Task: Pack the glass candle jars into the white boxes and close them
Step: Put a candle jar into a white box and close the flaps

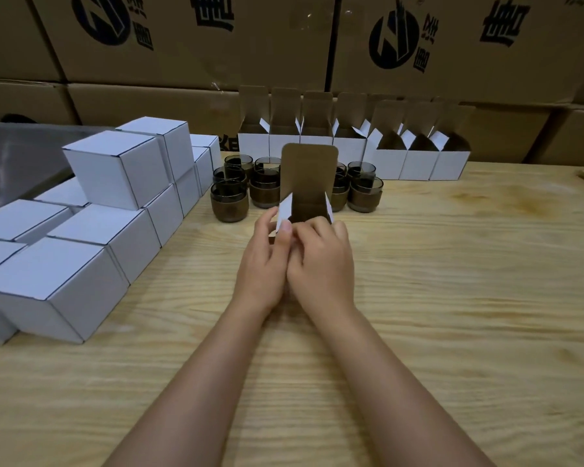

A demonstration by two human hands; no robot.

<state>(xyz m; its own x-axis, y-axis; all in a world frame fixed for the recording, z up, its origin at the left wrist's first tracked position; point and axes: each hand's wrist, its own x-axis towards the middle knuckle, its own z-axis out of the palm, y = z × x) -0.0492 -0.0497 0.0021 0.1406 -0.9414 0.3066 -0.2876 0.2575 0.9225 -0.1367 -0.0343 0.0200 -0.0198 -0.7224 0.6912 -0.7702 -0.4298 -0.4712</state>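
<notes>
On the pale wooden table (pixel 452 298), the left hand (pixel 263 261) and right hand (pixel 321 264) hold a small white cardboard box with a brown inside (pixel 309 173). Its lid stands straight up. The left thumb and fingers pinch its left side flap. The right fingers curl close together on its front. Dark round glass candle jars (pixel 228 200) stand just behind it. Shut white boxes (pixel 115 170) are piled at the left.

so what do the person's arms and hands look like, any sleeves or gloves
No sleeves in view: both arms are bare up to the frame's edge. The left hand and right hand wear no gloves, rings, watch or bracelets.
</notes>
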